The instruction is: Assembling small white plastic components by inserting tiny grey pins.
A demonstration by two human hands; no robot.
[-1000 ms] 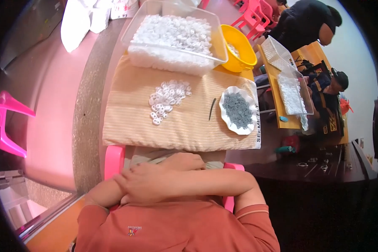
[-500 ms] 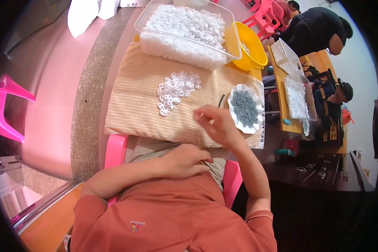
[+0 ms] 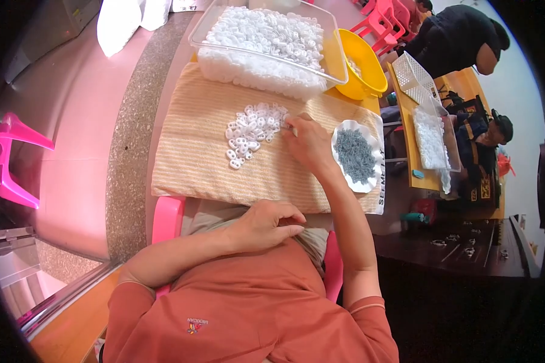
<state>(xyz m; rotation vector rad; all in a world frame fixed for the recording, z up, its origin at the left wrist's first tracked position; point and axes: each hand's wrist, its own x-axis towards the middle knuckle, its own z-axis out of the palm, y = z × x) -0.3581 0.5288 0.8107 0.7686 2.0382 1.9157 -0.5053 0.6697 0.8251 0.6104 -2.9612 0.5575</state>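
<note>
Loose heap of small white rings (image 3: pixel 253 132) by right hand (image 3: pixel 307 142)

Small assembly workshop: parts bins (image 3: pixel 266 45), co-workers (image 3: pixel 460 42)

My right hand (image 3: pixel 307 142) now reaches up mid-frame to the edge of the white rings (image 3: pixel 252 132); my left hand (image 3: pixel 271 222) rests unfolded at my lap.

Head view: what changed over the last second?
The right hand left the crossed-arm rest and reached forward to the pile of white rings, touching its edge with a thin tool. The left hand stayed at the lap. Cloth and grey-parts plate unchanged.
</note>
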